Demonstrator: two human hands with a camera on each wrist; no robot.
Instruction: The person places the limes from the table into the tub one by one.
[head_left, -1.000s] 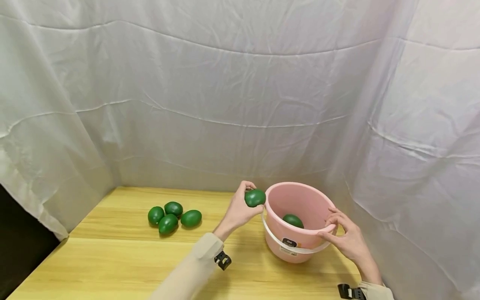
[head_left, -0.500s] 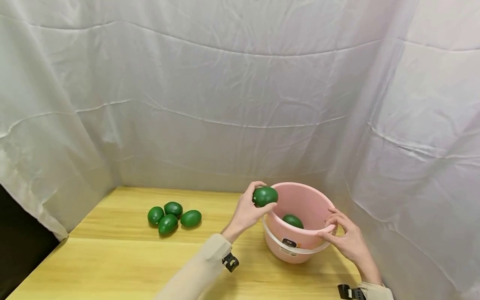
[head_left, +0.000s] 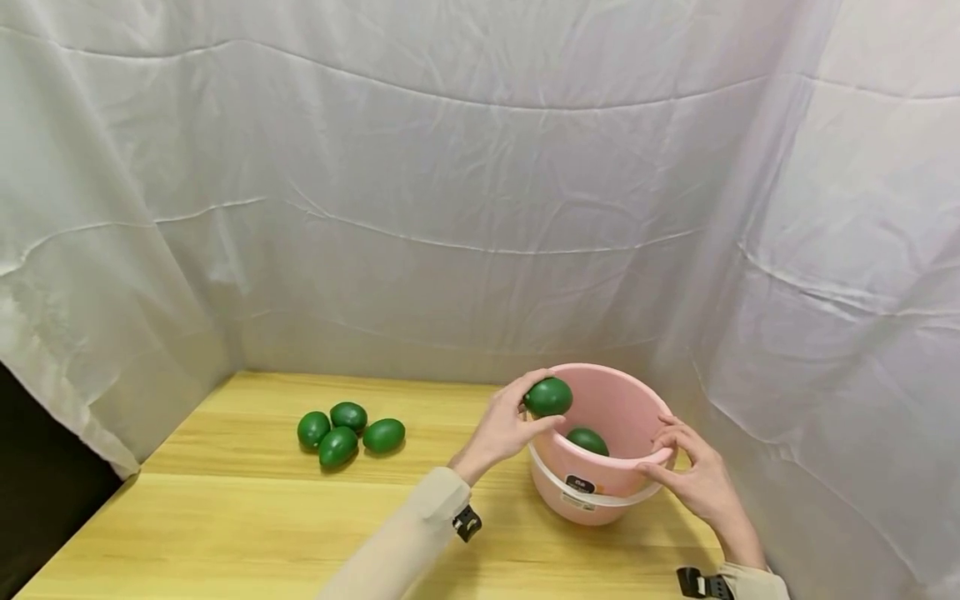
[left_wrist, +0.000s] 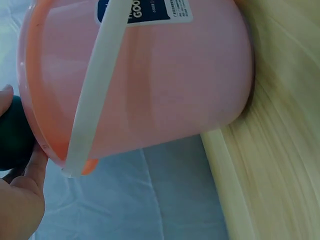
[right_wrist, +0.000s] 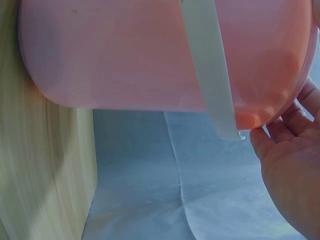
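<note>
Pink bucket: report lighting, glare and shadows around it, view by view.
Head view: highlights on the held fruit, soft shadow on the table near the bucket; left wrist view: cloth tinted blue, that fruit dark; right wrist view: orange glow on the bucket, shadow across the table.

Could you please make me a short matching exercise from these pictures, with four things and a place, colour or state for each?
Things:
1. bucket
2. handle
3. left grip
4. right grip

Matches:
A. holding a green fruit
B. white, slung across the bucket's front
C. holding the bucket's rim
D. pink, standing on the table

Pairs: 1-D, 2-B, 3-A, 4-C.
</note>
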